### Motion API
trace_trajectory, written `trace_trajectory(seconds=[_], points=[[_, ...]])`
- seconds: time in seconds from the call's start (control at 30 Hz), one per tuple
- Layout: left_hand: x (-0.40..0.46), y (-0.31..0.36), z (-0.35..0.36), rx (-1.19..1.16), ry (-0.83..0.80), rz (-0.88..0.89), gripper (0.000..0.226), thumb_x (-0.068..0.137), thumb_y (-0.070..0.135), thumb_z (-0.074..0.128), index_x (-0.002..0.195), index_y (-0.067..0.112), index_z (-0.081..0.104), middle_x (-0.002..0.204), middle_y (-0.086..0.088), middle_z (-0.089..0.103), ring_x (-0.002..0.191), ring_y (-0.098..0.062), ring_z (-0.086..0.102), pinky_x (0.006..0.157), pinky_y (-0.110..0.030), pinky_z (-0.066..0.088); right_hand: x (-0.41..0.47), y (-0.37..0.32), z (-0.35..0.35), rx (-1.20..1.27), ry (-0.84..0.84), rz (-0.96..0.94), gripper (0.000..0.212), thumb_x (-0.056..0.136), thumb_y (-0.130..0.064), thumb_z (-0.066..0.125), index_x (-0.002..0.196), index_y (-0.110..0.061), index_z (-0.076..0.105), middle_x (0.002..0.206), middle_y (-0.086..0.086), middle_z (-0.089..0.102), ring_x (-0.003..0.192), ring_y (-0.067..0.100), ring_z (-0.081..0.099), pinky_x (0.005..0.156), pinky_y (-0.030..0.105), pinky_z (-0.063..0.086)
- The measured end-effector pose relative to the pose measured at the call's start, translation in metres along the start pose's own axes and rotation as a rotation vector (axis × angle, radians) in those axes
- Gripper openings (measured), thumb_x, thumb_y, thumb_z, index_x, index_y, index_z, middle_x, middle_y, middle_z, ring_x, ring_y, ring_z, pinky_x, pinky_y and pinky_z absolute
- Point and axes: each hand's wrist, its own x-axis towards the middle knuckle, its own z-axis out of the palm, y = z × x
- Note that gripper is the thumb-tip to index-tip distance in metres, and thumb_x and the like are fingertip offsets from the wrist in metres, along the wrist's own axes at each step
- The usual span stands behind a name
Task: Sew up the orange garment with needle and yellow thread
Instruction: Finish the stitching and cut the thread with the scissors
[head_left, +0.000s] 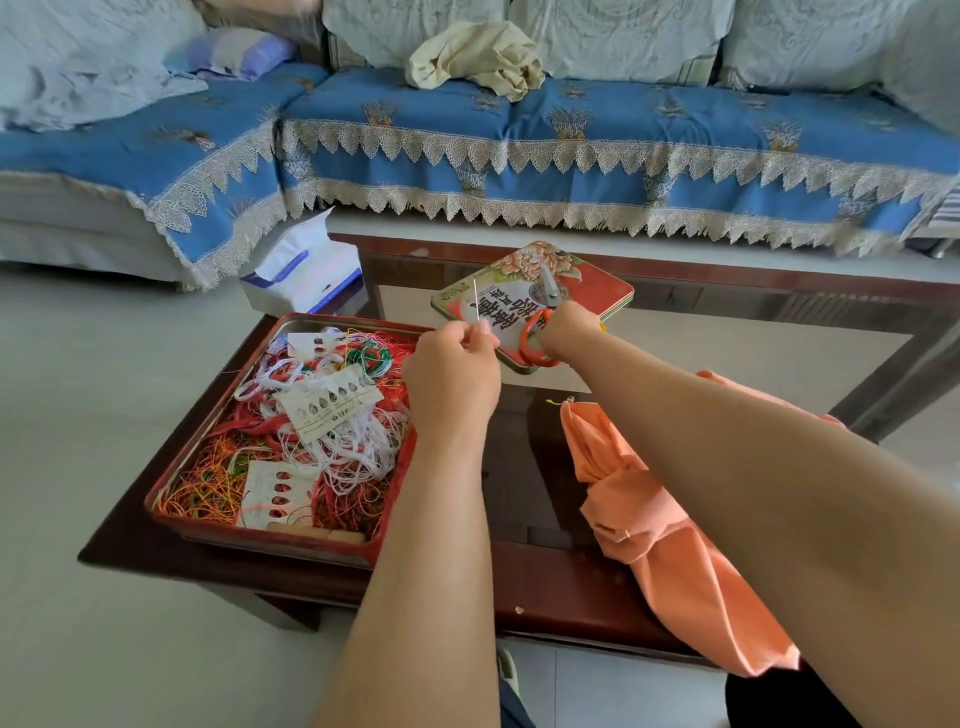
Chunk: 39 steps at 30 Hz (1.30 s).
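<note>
My left hand (451, 364) pinches a thin needle (476, 299) that points upward above the tin lid. My right hand (569, 325) grips red-handled scissors (540, 332), their grey blades aimed away over the lid. The orange garment (670, 525) lies bunched on the table's right side under my right forearm, with a short end of yellow thread (555, 402) at its upper tip. Any thread running from the needle is too fine to make out.
A red tin tray (171, 512) full of tangled coloured threads and thread cards sits at the table's left. Its flowered lid (597, 291) lies behind my hands. A tissue pack (306, 273) stands at the far left corner. A blue-covered sofa (519, 140) is beyond.
</note>
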Motion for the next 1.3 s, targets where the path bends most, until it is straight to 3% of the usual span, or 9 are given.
trace_trajectory(seconds=[0.1,0.23,0.37,0.53,0.7,0.83,0.93,1.1,1.3], points=[[-0.001,0.003,0.0,-0.017,-0.031,0.022,0.03,0.101,0.033,0.045,0.094,0.019,0.071,0.082,0.001,0.066,0.074,-0.015,0.058,0.067,-0.031,0.047,0.007,0.006,-0.002,-0.075,0.04,-0.014,0.027,0.096,-0.018,0.048,0.117,-0.002,0.055,0.102,0.008,0.057,0.108,0.028,0.057,0.097,0.036,0.047],[-0.005,0.003,-0.002,-0.113,-0.121,0.001,0.026,0.1,0.03,0.051,0.1,0.017,0.073,0.079,0.012,0.064,0.074,-0.003,0.056,0.063,-0.021,0.045,0.01,0.011,-0.003,0.0,0.107,-0.005,0.017,0.093,-0.005,0.049,0.107,0.0,0.059,0.071,0.004,0.047,0.081,0.025,0.054,0.07,0.031,0.047],[-0.005,0.004,-0.008,-0.268,-0.118,-0.073,0.017,0.095,0.026,0.06,0.096,0.015,0.073,0.079,0.012,0.069,0.075,-0.003,0.062,0.066,-0.019,0.044,-0.008,0.003,-0.012,0.203,0.238,-0.121,0.019,0.096,-0.011,0.045,0.103,-0.004,0.062,0.09,0.009,0.061,0.085,0.03,0.061,0.067,0.035,0.047],[-0.007,0.007,-0.016,-0.321,-0.083,-0.123,0.019,0.092,0.028,0.066,0.105,0.015,0.071,0.089,0.004,0.072,0.081,-0.005,0.066,0.064,-0.018,0.046,-0.068,0.0,-0.011,1.009,-0.069,-0.265,0.033,0.103,-0.03,0.041,0.091,-0.012,0.065,0.085,0.004,0.071,0.073,0.015,0.066,0.08,0.035,0.056],[-0.013,0.01,-0.038,-0.217,-0.123,-0.126,0.027,0.09,0.04,0.065,0.109,0.021,0.071,0.087,0.014,0.061,0.074,0.005,0.049,0.061,-0.014,0.037,-0.108,0.005,-0.009,1.074,-0.181,-0.441,0.03,0.086,-0.038,0.062,0.088,-0.009,0.069,0.072,-0.004,0.072,0.073,0.007,0.067,0.076,0.025,0.056],[-0.019,0.005,-0.061,-0.198,-0.146,-0.083,0.017,0.091,0.039,0.064,0.099,0.027,0.072,0.084,0.015,0.067,0.085,-0.003,0.061,0.069,-0.019,0.046,-0.118,-0.008,-0.009,1.1,-0.244,-0.482,0.009,0.089,-0.015,0.065,0.081,-0.013,0.066,0.063,-0.008,0.07,0.062,-0.002,0.065,0.058,0.009,0.046],[-0.021,-0.001,-0.075,-0.153,-0.145,-0.084,0.023,0.094,0.041,0.058,0.106,0.027,0.073,0.091,0.009,0.07,0.087,-0.007,0.064,0.075,-0.023,0.05,-0.119,-0.02,-0.001,1.157,-0.285,-0.462,0.007,0.088,-0.01,0.066,0.082,-0.009,0.066,0.066,-0.003,0.07,0.067,0.006,0.068,0.064,0.016,0.052],[-0.021,-0.018,-0.096,-0.012,-0.044,-0.028,0.025,0.1,0.034,0.05,0.1,0.022,0.072,0.082,0.012,0.061,0.075,0.001,0.053,0.061,-0.016,0.035,-0.131,-0.05,0.019,1.266,-0.425,-0.382,0.009,0.089,-0.015,0.067,0.081,-0.013,0.063,0.088,0.01,0.072,0.085,0.024,0.07,0.085,0.039,0.055],[-0.019,-0.039,-0.119,0.141,0.063,-0.019,0.026,0.1,0.03,0.049,0.087,0.019,0.069,0.071,0.013,0.056,0.068,-0.001,0.051,0.059,-0.026,0.039,-0.142,-0.084,0.038,1.268,-0.472,-0.351,0.011,0.091,-0.016,0.065,0.08,-0.015,0.063,0.097,0.008,0.071,0.09,0.022,0.071,0.07,0.03,0.057]])
